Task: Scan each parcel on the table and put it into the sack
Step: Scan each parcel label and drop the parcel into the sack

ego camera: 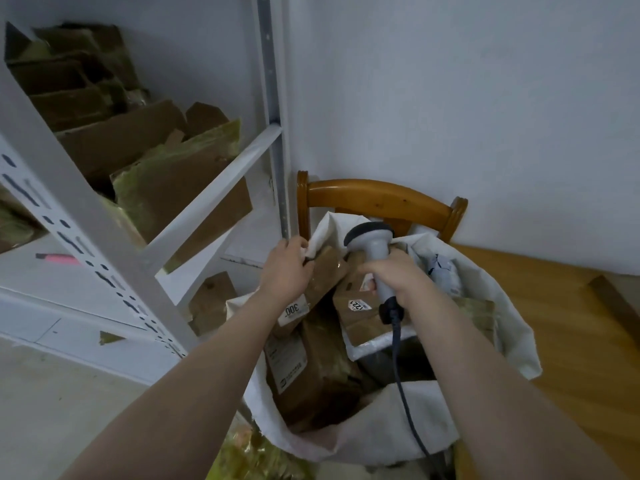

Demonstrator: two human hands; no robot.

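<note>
Head view. Judged step: the put-in stage, with the sack (381,434) at 5 o'clock, its mouth open and packed high with parcels. The left hand (285,268) sits at 11 o'clock of the mouth. Its fingers curl over the sack's cloth rim and lie against the top of the 300-label parcel (322,278). I cannot tell whether they also grip that parcel. The right hand (394,277) is over the middle of the mouth, fingers wrapped tight round the scanner (375,251) handle. The scanner head tips away toward 12 o'clock.

Next move, my guess: let go of the rim, swing to the table (571,341) at 3 o'clock, find a fresh parcel and aim the scanner at its label. No parcel shows on the part of the table in frame, so there may be few left.

Counts, big to small:
- One white metal rack (86,216) from 9 to 11 o'clock. It holds a heap of cardboard boxes (166,181), too overlapped to count.
- One sack.
- One table, with one dark slab edge (611,299) on it that I cannot identify.
- One wooden chair (377,195) at 12 o'clock of the sack.
- At least five parcels in the sack: the 300-label one, a 121-label box (360,317), a big labelled box (308,372), a green-taped one (479,313) and a pale poly bag (440,268).
- One scanner and one cable (398,358).
- One pink marker (57,258) at 9 o'clock.
</note>
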